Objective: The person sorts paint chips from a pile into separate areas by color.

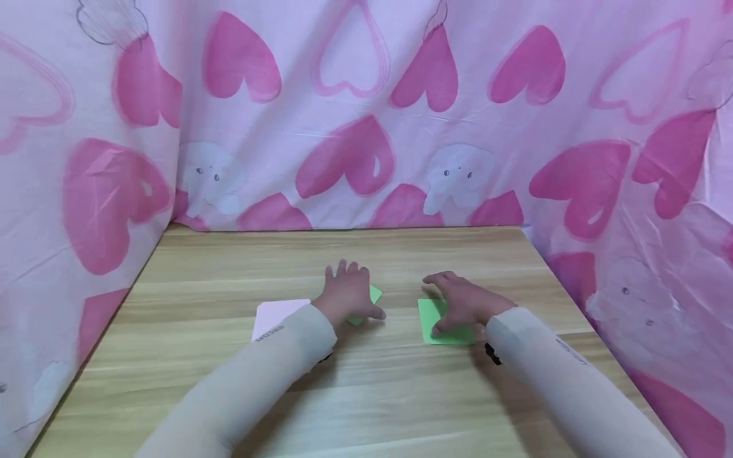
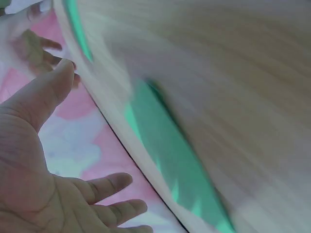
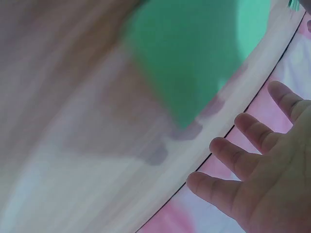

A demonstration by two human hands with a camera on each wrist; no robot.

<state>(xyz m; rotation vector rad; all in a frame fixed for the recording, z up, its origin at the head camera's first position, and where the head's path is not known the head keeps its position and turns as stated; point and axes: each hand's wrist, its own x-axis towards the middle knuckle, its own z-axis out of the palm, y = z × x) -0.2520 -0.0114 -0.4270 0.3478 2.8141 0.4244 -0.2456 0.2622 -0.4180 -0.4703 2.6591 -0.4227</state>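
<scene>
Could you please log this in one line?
left hand: over left green sheet; right hand: over right green sheet; nearby: pink sheet

The surface (image 1: 401, 394) has a smooth wood-grain finish with a soft satin sheen. The green sheets (image 1: 427, 313) and pink sheet (image 1: 280, 312) appear to be smooth, matt paper. The drape (image 1: 349, 159) resembles thin, creased, faintly glossy cloth; the sleeves (image 1: 252, 378) are matt fabric.

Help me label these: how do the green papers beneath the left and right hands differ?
The left green paper lies turned diagonally, while the right green paper lies nearly square to the table. In the head view, the left hand mostly hides the left paper; the right paper shows more. Both are green.
</scene>
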